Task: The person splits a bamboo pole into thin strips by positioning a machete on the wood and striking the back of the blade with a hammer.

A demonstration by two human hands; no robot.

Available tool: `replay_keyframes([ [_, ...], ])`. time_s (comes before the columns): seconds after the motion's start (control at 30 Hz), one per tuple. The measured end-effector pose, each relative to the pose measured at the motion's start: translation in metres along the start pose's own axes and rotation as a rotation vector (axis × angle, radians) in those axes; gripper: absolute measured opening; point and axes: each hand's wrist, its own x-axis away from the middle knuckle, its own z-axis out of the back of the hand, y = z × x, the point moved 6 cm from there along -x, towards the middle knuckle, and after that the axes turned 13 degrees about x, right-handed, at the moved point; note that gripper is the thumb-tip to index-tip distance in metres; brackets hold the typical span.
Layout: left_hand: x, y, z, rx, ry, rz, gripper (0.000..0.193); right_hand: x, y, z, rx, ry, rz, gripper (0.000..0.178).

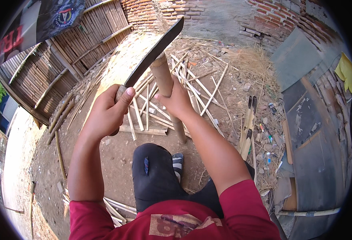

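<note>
My left hand (106,110) is closed round the handle of a machete (156,50), its thumb lying along the top. The dark blade slants up and away to the right, across the upper end of a bamboo pole (162,78). Whether the edge touches the bamboo I cannot tell. Gripped below its top by my right hand (178,100), the pole stands nearly upright, its lower end on the dirt ground near my sandalled foot (177,165).
Many split bamboo strips (208,96) lie crisscrossed ahead. A cut bamboo length (144,130) rests beside the pole's foot. Split bamboo halves (248,124) and litter are at right, near leaning dark boards (304,120). A woven bamboo fence (44,76) stands left, a brick wall (208,20) behind.
</note>
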Motion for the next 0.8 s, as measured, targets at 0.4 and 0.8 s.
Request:
replay_keyframes([
  [0.4,-0.031,0.016,0.005,-0.212,-0.018,-0.001,0.051,-0.014,0.017,0.022,0.071,0.039,-0.034,0.078],
  [0.8,-0.013,0.014,0.010,-0.166,-0.055,0.018,0.054,-0.004,0.017,0.017,0.115,0.067,-0.073,0.078],
])
